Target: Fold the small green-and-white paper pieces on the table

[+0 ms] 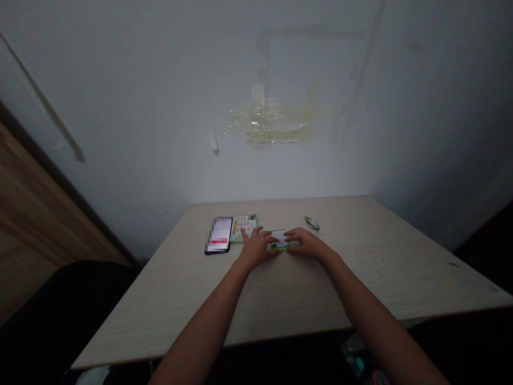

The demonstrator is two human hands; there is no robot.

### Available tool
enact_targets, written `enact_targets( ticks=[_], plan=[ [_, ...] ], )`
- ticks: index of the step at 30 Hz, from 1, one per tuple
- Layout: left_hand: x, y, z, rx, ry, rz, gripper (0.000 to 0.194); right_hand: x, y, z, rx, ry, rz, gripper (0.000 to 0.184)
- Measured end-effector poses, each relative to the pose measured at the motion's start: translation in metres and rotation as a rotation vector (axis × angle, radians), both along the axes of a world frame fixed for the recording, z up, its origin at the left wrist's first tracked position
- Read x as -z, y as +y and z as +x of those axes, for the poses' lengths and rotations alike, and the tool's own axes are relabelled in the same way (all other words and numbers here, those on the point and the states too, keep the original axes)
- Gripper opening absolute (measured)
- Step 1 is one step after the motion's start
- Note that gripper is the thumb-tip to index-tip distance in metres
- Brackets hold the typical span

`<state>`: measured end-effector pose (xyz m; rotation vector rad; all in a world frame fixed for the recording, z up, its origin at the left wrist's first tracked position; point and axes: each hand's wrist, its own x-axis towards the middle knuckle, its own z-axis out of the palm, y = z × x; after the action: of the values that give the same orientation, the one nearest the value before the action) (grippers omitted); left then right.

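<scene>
A small green-and-white printed piece (279, 235) lies between my hands on the table; whether it is a card or a packet I cannot tell. My left hand (256, 249) grips its left side, with some fingers spread over the edge of a printed leaflet (244, 222). On the right side, the curved fingers of my right hand (308, 244) hold the same piece. My fingers hide parts of its edges. Beyond my right hand sits a small crumpled green wrapper (311, 222).
A phone (219, 235) with a lit screen lies left of the leaflet. The pale wooden table (380, 256) meets a wall (160, 133) with old tape on it. A dark shape (80, 299) stands at the left, beside a wooden panel (36, 214).
</scene>
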<state>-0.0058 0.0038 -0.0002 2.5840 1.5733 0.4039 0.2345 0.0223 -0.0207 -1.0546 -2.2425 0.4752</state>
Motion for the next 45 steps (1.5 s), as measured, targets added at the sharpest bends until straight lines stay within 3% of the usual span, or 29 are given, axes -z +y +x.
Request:
enact_targets(
  ticks=[3, 19, 30, 45],
  plan=[
    [0.001, 0.0, 0.0, 0.027, -0.029, 0.018, 0.035, -0.003, -0.002, -0.002, -0.004, -0.035, 0.004, 0.036],
    [-0.006, -0.001, 0.001, 0.092, -0.046, 0.036, 0.026, -0.021, -0.006, -0.012, -0.029, -0.321, 0.179, 0.023],
    [-0.004, 0.002, 0.0, 0.196, -0.011, 0.105, 0.015, -0.026, -0.01, -0.014, -0.043, -0.243, 0.163, 0.021],
    [0.0, 0.004, 0.002, 0.211, 0.008, 0.122, 0.02, -0.02, -0.007, -0.014, -0.019, -0.271, 0.149, 0.027]
  ],
)
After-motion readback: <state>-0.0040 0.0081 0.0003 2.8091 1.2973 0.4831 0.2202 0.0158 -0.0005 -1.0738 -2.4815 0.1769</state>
